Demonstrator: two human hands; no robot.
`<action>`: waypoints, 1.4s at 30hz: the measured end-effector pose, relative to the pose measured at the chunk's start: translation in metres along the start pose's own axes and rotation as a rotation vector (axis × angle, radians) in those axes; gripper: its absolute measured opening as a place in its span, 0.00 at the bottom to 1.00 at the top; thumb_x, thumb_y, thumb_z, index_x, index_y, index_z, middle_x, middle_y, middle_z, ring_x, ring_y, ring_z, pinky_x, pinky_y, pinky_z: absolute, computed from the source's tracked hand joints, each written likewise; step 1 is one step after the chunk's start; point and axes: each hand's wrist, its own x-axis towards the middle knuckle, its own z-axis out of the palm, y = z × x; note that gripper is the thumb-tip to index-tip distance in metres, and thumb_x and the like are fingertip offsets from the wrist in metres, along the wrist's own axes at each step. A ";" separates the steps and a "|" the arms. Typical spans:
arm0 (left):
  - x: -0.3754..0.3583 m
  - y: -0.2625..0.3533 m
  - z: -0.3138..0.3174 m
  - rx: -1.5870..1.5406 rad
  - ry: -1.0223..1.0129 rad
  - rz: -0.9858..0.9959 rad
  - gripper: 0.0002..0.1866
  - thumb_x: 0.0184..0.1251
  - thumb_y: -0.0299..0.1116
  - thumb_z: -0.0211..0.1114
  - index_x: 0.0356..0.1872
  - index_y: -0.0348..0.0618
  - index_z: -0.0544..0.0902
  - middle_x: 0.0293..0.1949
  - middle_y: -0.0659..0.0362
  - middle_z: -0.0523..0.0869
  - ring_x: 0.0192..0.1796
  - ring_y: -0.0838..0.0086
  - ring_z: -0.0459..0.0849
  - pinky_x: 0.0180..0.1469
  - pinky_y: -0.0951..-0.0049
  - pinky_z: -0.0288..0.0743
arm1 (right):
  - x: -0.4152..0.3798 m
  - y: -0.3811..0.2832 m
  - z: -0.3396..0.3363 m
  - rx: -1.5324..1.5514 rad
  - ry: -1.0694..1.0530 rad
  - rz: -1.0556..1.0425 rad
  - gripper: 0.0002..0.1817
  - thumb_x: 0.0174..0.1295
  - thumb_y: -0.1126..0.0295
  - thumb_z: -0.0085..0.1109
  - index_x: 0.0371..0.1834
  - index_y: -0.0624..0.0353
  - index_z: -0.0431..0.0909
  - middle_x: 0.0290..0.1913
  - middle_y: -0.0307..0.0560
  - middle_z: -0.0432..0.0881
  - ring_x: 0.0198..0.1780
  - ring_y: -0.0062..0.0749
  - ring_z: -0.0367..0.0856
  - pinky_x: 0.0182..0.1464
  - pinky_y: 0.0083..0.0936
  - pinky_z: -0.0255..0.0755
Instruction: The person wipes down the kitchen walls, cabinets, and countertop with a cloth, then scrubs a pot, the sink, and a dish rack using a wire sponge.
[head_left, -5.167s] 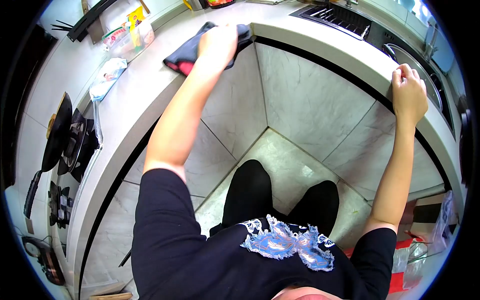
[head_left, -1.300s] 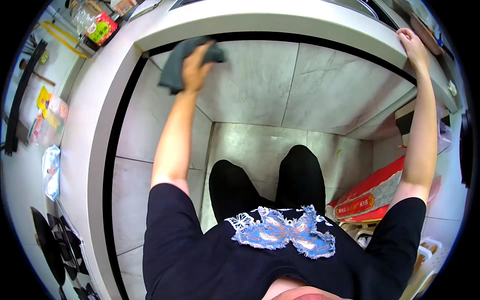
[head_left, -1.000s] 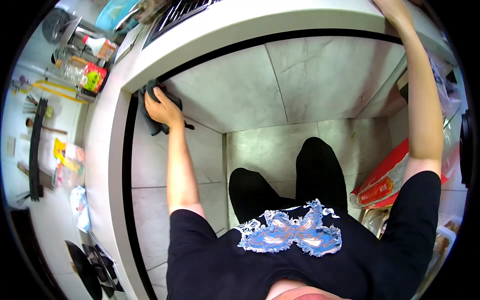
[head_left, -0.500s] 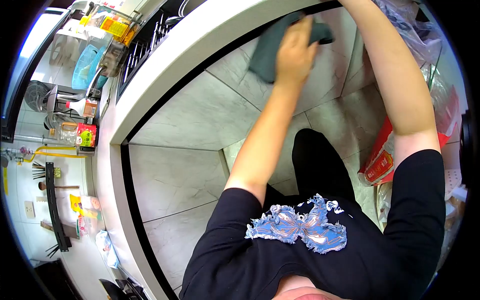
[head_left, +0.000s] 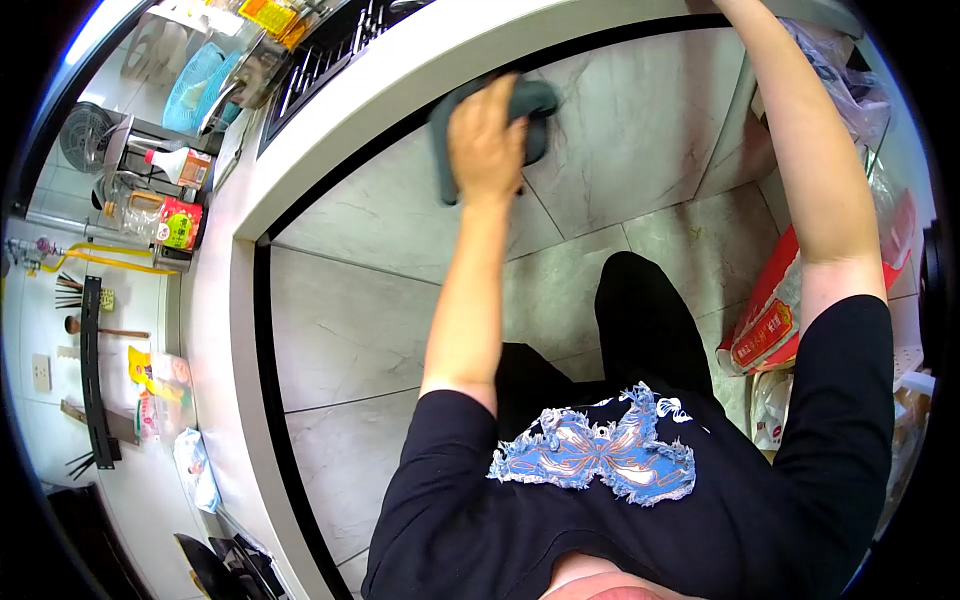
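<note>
My left hand presses a dark grey-green cloth against the marbled tile front of the counter, just below its black edge strip. The fingers lie over the cloth, which bunches out on both sides and is slightly blurred. My right forearm reaches up to the far counter edge at the top. The right hand itself is cut off by the frame, so what it touches is hidden.
The white countertop curves round the left and top, with a gas stove, a blue basket and bottles. A red bag and plastic bags stand at right. My knee is close to the tiles.
My left hand has slid the cloth left and slightly down along the tile front. The view has shifted a little. My right arm stays stretched toward the top edge.
</note>
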 end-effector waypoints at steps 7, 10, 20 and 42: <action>-0.063 -0.128 -0.117 0.426 0.148 -0.125 0.21 0.60 0.33 0.66 0.55 0.42 0.85 0.50 0.50 0.86 0.53 0.51 0.80 0.59 0.52 0.68 | 0.003 -0.003 0.002 -0.070 0.029 -0.001 0.15 0.54 0.59 0.60 0.40 0.51 0.89 0.44 0.54 0.90 0.50 0.51 0.87 0.54 0.44 0.79; -0.089 -0.180 -0.158 0.508 0.275 -0.162 0.19 0.64 0.34 0.63 0.54 0.37 0.85 0.49 0.48 0.86 0.51 0.49 0.79 0.58 0.52 0.68 | 0.000 -0.007 0.001 -0.071 0.040 0.050 0.15 0.55 0.58 0.59 0.40 0.50 0.89 0.44 0.54 0.90 0.50 0.51 0.87 0.55 0.44 0.79; -0.022 -0.052 -0.030 0.310 0.433 -0.141 0.18 0.70 0.41 0.59 0.43 0.35 0.87 0.41 0.49 0.89 0.46 0.51 0.83 0.52 0.55 0.72 | -0.005 -0.013 -0.011 -0.027 0.033 0.064 0.19 0.59 0.56 0.57 0.43 0.54 0.90 0.46 0.59 0.89 0.52 0.56 0.87 0.58 0.47 0.79; -0.021 -0.073 -0.014 0.480 0.091 0.361 0.42 0.50 0.52 0.74 0.73 0.71 0.75 0.69 0.73 0.79 0.68 0.84 0.75 0.74 0.75 0.63 | 0.060 0.047 0.020 -0.110 -0.153 -0.124 0.22 0.67 0.43 0.52 0.53 0.39 0.86 0.50 0.46 0.89 0.53 0.43 0.86 0.54 0.37 0.75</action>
